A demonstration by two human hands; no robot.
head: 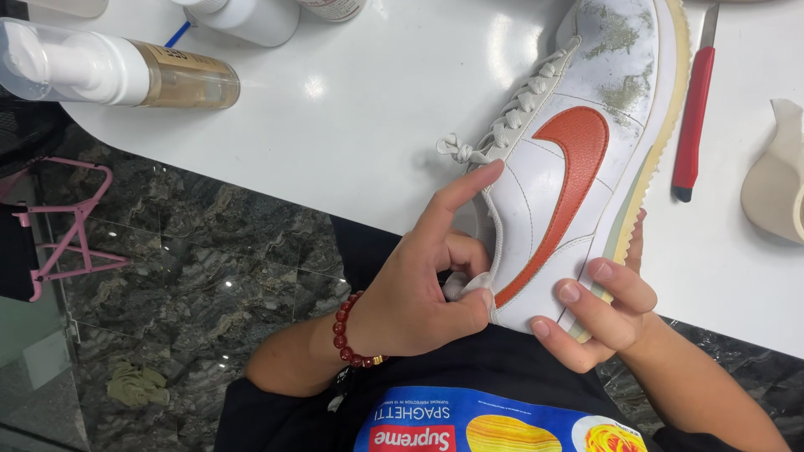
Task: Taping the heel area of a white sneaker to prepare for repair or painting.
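Nearest: left hand (419,293), beaded bracelet (350,331) at the wrist, pinching a small white wipe (466,285) against the heel of the shoe (578,167); thumb and curled fingers closed on the wipe, forefinger stretched flat along the collar. Right hand (599,314) cupped under the heel and sole, fingers wrapped up over the midsole edge, closed on the shoe. Shoe white with a red-orange side mark, lying on its side, heel overhanging the near edge of the white table (352,125), toe pointing away. Judged light; upper soft and yielding, sole stiffer, so firmest purchase at heel and midsole, as presently taken; smooth upper likely slippery if wet. Green-grey grime on the toe; laces (511,117) loose. Beyond, right of the sole: red-handled tool (691,117), apart from the shoe; beige object (775,176) at the frame edge, kind not determinable. Far left: pump bottle (117,71) lying flat; white container (247,18) behind. Below the table: dark marble floor (209,251), pink rack (71,226), crumpled rag (138,385).
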